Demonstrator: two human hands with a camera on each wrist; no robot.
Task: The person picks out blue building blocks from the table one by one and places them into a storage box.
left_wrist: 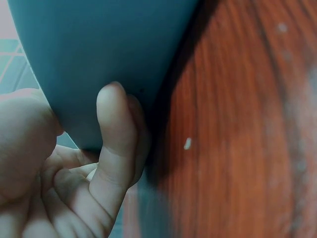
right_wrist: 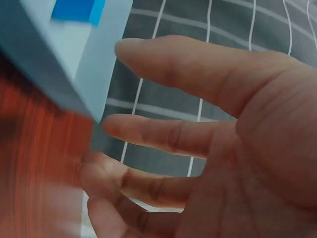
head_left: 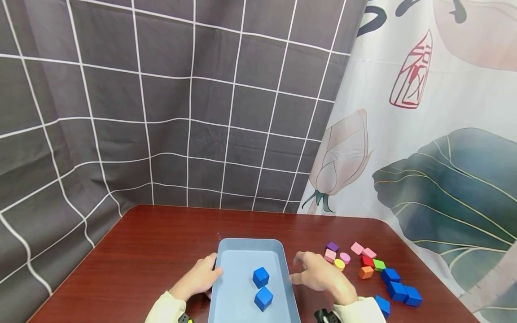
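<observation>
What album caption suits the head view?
Left fingers grip a tray holding two blue cubes; right fingers hover between it and scattered blocks.

You can read no word, brand or number for certain: the plant-printed white fabric curtain (head_left: 363,87) to your right bears a red, outlined, seal-shaped mark (head_left: 414,74) with illegible character-like strokes inside, and thick dark-grey brush strokes (head_left: 379,20) cut off at the top.

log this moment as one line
left hand: grips tray, left side | right hand: beside tray's right side, contact unclear | two blue cubes: in tray | other blocks: on table at right
</observation>
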